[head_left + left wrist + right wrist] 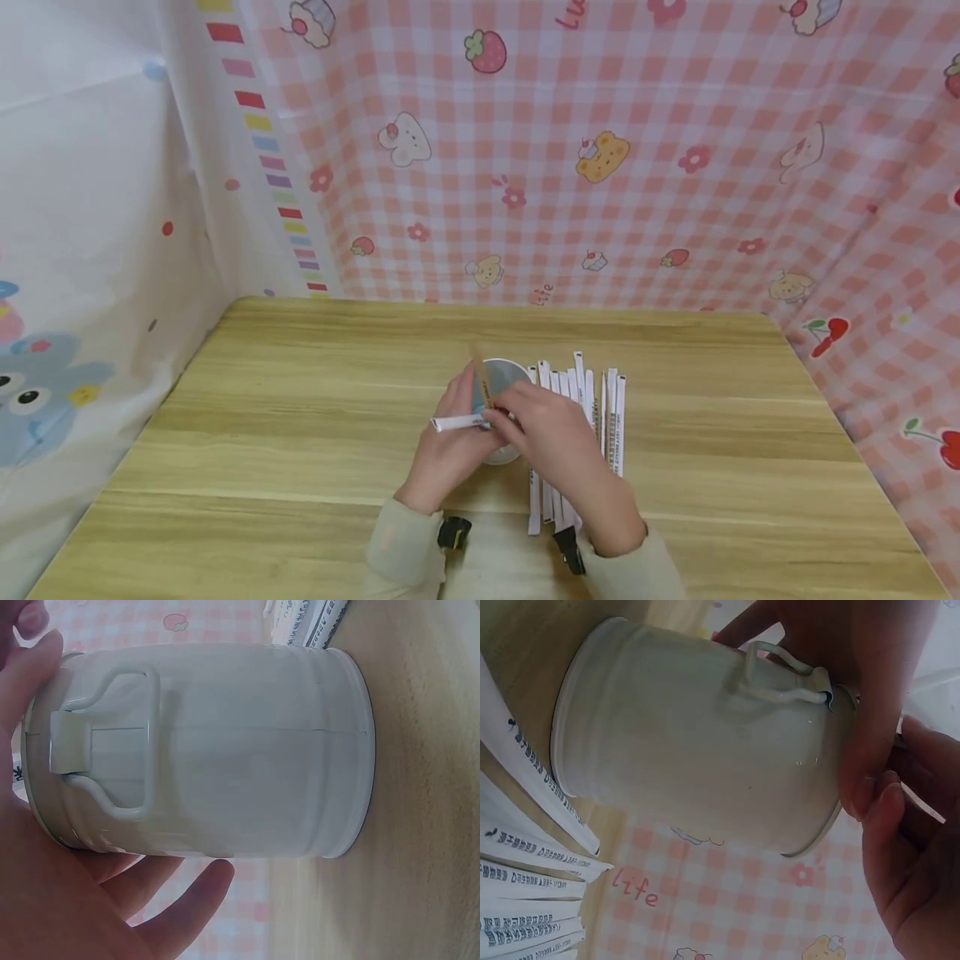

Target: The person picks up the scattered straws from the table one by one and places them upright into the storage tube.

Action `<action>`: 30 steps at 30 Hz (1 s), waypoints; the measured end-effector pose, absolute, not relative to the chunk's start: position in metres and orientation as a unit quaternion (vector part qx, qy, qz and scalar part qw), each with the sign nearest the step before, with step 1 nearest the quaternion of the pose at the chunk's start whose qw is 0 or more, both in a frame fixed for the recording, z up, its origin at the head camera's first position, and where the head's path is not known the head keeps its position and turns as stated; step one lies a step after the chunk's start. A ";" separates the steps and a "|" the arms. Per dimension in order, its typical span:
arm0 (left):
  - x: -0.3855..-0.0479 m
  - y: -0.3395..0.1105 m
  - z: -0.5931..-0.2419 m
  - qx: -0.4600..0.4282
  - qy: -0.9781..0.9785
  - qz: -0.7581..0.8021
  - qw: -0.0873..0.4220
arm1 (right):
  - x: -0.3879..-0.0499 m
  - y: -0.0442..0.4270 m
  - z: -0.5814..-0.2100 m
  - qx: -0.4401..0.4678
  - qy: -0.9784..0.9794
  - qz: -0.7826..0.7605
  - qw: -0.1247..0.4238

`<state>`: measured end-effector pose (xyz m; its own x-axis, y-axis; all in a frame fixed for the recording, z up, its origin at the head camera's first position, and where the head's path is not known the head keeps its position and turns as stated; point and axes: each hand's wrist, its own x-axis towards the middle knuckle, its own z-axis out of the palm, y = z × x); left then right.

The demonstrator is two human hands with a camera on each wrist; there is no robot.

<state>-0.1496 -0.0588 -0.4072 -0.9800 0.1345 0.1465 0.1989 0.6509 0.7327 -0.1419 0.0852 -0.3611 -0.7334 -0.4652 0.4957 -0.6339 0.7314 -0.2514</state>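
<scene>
A white metal can (501, 457) (225, 750) (697, 742) with a wire handle stands on the table. My left hand (446, 454) (67, 877) (840, 645) curls round its upper part, thumb at the rim. A white printed paper packet (453, 423) lies across this hand, its inner end hidden at the fingers. Over the can's mouth, my right hand (551, 425) (922, 877) pinches the lower end of a brown printed stick (482, 379), thumb and index finger together. What the fingertips cover cannot be seen.
Several long white packets (573, 483) (307, 622) (525, 855) lie side by side on the wooden table (300, 400), just right of the can, partly under my right forearm. Behind the table hangs a pink checked cloth (540, 233); a white printed cloth (97, 208) hangs at the left.
</scene>
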 end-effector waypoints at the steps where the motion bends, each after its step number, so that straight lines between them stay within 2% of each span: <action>1: -0.150 -0.059 -0.407 -0.095 -0.909 -0.404 0.042 | -0.142 0.084 -0.361 0.302 -0.910 0.202 0.199; 23: -0.150 -0.058 -0.406 -0.136 -0.916 -0.369 0.081 | -0.140 0.087 -0.364 0.320 -0.922 0.170 0.134; 30: -0.150 -0.058 -0.406 -0.111 -0.910 -0.395 0.058 | -0.141 0.091 -0.361 0.283 -0.938 0.185 0.079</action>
